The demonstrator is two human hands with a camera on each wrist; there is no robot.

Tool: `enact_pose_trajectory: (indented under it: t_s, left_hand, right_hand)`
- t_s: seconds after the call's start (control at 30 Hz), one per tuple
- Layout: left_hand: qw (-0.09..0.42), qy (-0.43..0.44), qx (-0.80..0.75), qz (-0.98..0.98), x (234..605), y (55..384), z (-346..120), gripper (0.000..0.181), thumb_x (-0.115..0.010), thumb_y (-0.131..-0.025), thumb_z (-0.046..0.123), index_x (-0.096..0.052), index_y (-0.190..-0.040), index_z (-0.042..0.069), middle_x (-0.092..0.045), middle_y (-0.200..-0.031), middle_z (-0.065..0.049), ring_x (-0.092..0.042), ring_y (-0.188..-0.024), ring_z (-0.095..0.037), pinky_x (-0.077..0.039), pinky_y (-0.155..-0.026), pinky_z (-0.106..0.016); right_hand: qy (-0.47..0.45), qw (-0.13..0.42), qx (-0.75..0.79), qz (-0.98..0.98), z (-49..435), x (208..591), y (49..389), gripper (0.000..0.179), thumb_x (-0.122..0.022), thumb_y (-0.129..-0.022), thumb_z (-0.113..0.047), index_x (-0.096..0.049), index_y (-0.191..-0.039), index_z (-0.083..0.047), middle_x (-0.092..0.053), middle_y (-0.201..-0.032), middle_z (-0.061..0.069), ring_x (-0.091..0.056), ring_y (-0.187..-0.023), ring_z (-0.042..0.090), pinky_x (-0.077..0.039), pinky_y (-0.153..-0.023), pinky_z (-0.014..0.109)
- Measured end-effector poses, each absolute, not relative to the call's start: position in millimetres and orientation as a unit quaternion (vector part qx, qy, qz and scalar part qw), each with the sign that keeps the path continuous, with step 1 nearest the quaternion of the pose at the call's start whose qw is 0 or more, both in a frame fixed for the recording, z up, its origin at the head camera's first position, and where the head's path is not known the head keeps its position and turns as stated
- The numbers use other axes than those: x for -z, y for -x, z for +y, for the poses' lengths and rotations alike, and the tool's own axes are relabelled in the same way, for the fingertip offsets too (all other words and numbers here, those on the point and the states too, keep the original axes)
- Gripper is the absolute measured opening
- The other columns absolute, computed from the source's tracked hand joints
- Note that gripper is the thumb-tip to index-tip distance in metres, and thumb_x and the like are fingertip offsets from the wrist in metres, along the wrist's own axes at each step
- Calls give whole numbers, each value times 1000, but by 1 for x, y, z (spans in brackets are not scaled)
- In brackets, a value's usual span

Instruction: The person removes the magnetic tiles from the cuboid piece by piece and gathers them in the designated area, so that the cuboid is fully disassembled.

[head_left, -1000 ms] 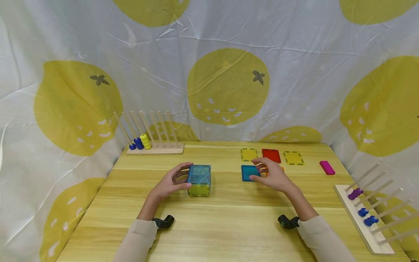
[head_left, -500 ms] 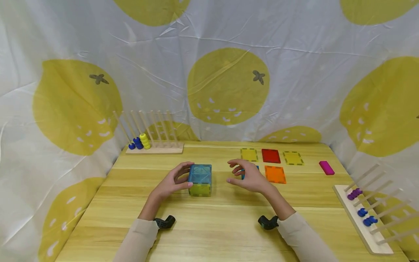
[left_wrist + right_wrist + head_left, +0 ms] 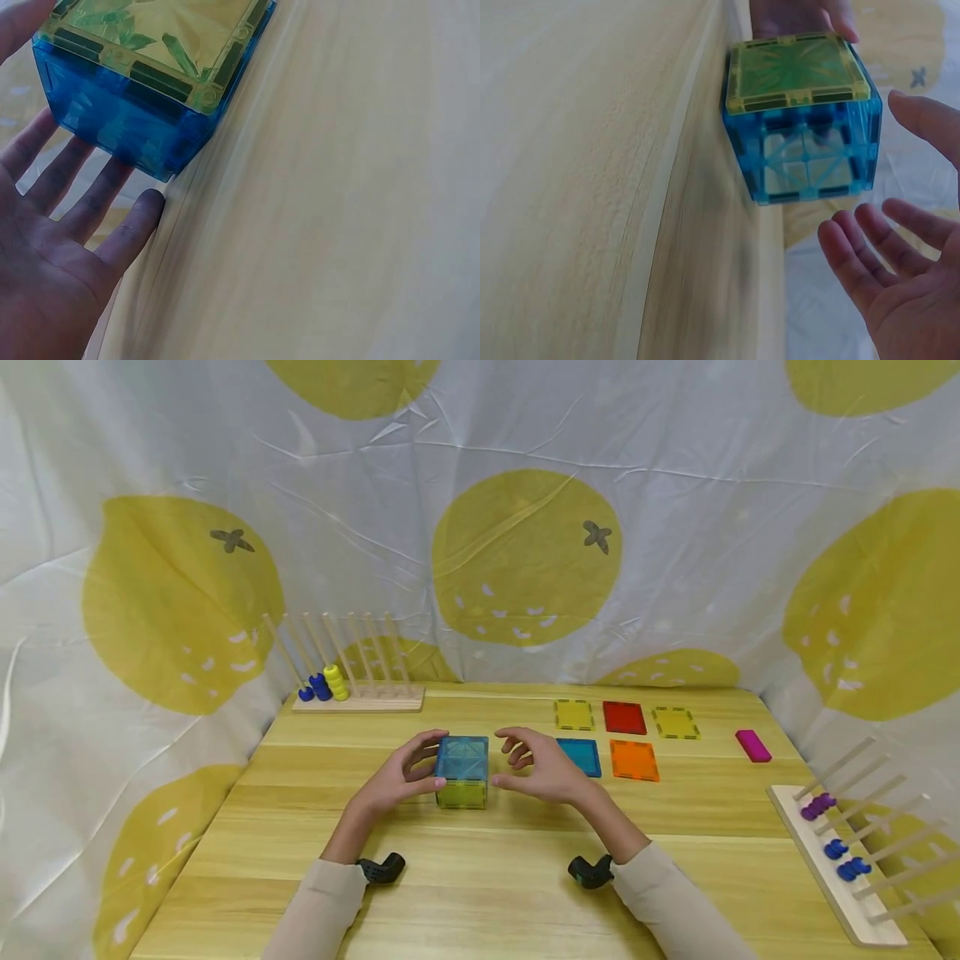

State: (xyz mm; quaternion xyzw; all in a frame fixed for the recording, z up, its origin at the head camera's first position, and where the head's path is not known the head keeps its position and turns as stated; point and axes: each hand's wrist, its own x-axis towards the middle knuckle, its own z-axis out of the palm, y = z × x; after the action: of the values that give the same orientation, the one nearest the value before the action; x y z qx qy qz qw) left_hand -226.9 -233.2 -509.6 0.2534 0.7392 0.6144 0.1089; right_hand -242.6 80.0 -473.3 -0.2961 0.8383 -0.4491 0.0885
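A cube of translucent magnetic tiles (image 3: 462,772) stands on the wooden table in the head view, with a blue top and a yellow side facing me. My left hand (image 3: 406,770) grips its left side, thumb at the front corner and fingers toward the back. In the left wrist view several fingers (image 3: 101,196) reach along the blue face of the cube (image 3: 127,112). To the cube's right, my right hand (image 3: 542,767) is held with loosely bent fingers, apart from it. A gap also shows in the right wrist view between the cube (image 3: 802,120) and those fingertips (image 3: 831,232).
Behind and right of the right hand lie flat tiles: blue (image 3: 581,757), orange (image 3: 634,760), red (image 3: 624,717), yellow (image 3: 574,715) and another yellow tile (image 3: 676,723). A magenta block (image 3: 753,746) lies farther right. Peg abacuses stand at back left (image 3: 375,698) and right (image 3: 832,860).
My right hand has moved left from above the blue and orange tiles to near the cube, uncovering both tiles. The left hand and cube have shifted slightly right.
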Motion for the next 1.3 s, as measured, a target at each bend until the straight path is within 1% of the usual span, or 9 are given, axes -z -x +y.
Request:
enact_pose_trajectory:
  t_s: [0.13, 0.27, 0.47, 0.53, 0.7, 0.9, 1.1, 1.2, 1.3]
  left_hand:
    - [109, -251, -615, 740, 510, 227, -233, 73, -71, -97, 10, -33, -160, 13, -33, -164, -16, -37, -149, -45, -44, -114, -55]
    - [109, -251, -613, 741, 510, 227, -233, 74, -71, -97, 9, -31, -160, 9, -33, -164, -17, -37, -149, -45, -43, -113, -58]
    - [111, -241, -614, 743, 509, 227, -231, 73, -72, -97, 11, -35, -159, 19, -34, -164, -15, -37, -149, -44, -45, -113, -56]
    - [110, -243, -615, 742, 509, 227, -231, 74, -73, -96, 12, -35, -159, 17, -34, -164, -15, -37, -149, -44, -44, -113, -57]
    - [109, -243, -616, 741, 508, 227, -230, 77, -73, -96, 12, -32, -160, 8, -34, -163, -15, -38, -148, -44, -42, -114, -59]
    - [108, -243, -619, 739, 508, 226, -227, 73, -73, -95, 11, -36, -158, 19, -36, -162, -15, -39, -148, -43, -43, -114, -56]
    - [106, -236, -623, 738, 510, 226, -226, 73, -74, -95, 11, -37, -157, 22, -37, -160, -14, -41, -146, -43, -48, -111, -49]
    - [108, -231, -626, 737, 510, 226, -226, 73, -75, -95, 12, -38, -157, 24, -37, -160, -14, -42, -146, -43, -49, -110, -47]
    - [110, -232, -625, 737, 509, 225, -226, 73, -75, -95, 11, -37, -157, 23, -37, -160, -15, -42, -145, -44, -50, -109, -46]
  right_hand:
    - [298, 91, 448, 838, 74, 473, 244, 75, -82, -88, -42, -50, -149, -12, -62, -127, 18, -66, -106, 31, -58, -97, 41]
    - [299, 96, 448, 837, 71, 474, 245, 78, -82, -88, -43, -49, -150, -9, -62, -127, 18, -66, -107, 31, -58, -96, 42]
    - [301, 102, 451, 834, 66, 474, 246, 79, -83, -87, -42, -50, -150, -9, -63, -126, 15, -67, -107, 31, -59, -95, 42]
    - [302, 103, 450, 834, 64, 473, 247, 79, -84, -86, -41, -50, -150, -9, -63, -125, 14, -67, -106, 30, -59, -95, 41]
    - [306, 103, 437, 839, 58, 471, 248, 78, -85, -85, -40, -51, -150, -14, -62, -121, 5, -67, -105, 26, -59, -95, 37]
    - [312, 103, 429, 841, 53, 471, 250, 79, -86, -84, -40, -52, -149, -11, -60, -115, 3, -66, -102, 27, -60, -93, 38]
    - [315, 106, 416, 846, 51, 468, 251, 80, -86, -84, -39, -51, -149, -8, -62, -108, 8, -64, -97, 28, -59, -90, 41]
    - [315, 104, 410, 850, 49, 466, 251, 80, -87, -83, -39, -52, -148, -9, -63, -106, 9, -63, -93, 27, -58, -85, 37]
    - [310, 102, 412, 850, 48, 465, 249, 77, -88, -82, -40, -55, -145, -10, -63, -105, 7, -62, -90, 26, -55, -79, 31]
